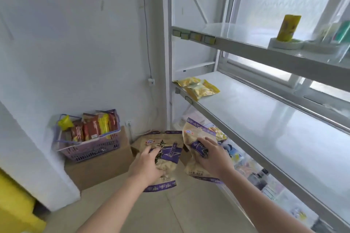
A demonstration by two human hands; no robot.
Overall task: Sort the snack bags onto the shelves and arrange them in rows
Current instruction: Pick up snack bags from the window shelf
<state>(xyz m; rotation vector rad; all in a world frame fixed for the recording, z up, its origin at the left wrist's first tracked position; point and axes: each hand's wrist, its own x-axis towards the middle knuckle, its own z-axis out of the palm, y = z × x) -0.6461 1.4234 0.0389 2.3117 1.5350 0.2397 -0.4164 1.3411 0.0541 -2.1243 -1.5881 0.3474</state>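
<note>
Two tan-and-purple snack bags are gripped below the middle shelf: one by the left hand, one by the right hand. Carrying appears under way; lifting onto that shelf beside the yellow bags is called for next.
</note>
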